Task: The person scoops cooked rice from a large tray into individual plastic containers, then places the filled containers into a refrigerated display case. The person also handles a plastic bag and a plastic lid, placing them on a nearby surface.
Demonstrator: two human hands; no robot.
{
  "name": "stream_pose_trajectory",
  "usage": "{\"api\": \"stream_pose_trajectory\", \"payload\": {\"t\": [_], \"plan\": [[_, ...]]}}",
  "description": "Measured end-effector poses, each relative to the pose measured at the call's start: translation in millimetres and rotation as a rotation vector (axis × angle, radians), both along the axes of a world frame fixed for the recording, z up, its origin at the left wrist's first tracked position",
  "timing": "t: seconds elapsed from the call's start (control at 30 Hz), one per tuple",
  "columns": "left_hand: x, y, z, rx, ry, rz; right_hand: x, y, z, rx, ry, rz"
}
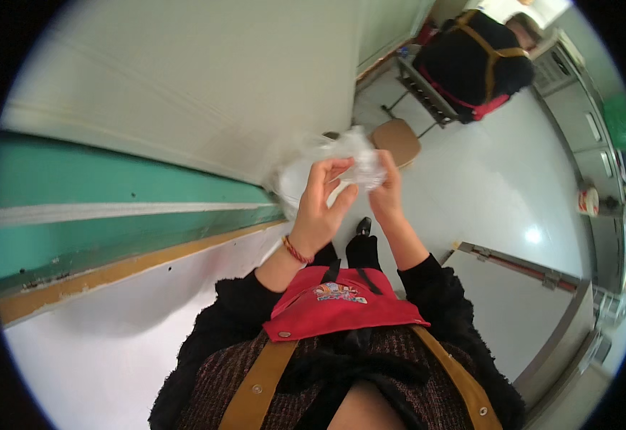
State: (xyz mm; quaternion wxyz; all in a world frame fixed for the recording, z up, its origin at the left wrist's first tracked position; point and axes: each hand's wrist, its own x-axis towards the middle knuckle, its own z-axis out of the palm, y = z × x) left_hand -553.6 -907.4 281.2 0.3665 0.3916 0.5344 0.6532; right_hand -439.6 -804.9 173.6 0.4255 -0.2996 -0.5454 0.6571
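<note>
A crumpled clear plastic bag (364, 156), partly blurred, is bunched up in front of me. The fingers of my right hand (387, 196) close around its right side. My left hand (321, 201), with a red braided bracelet at the wrist, is at the left side of the plastic. Its thumb and fingers are apart, and the fingertips are close to the bag or lightly touching it. Below and left of the hands, a white object (291, 183) with thin translucent plastic around it stands by the wall, partly hidden by my left hand.
A pale wall panel with a green ledge (130, 177) runs along my left. Ahead are a brown-seated stool (396, 141) and a person in dark clothes (477, 59) beside a small table (425, 94). Cabinets (587, 118) line the right side. A hinged pale door-like panel (506, 301) is near my right elbow.
</note>
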Motion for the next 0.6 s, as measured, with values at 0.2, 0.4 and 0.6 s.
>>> {"api": "stream_pose_trajectory", "payload": {"t": [0.2, 0.4, 0.6], "plan": [[53.6, -8.9, -16.4, -0.499, -0.384, -0.707, 100.4, 9.1, 91.3, -0.351, 0.502, -0.436], [133.0, 66.9, -10.2, -0.391, -0.698, -0.708, 206.8, -11.7, 59.5, -0.355, 0.316, -0.321], [215.2, 116.6, 5.8, -0.244, -0.560, -0.699, 250.8, -20.6, 77.2, -0.044, -0.208, -0.421]]}}
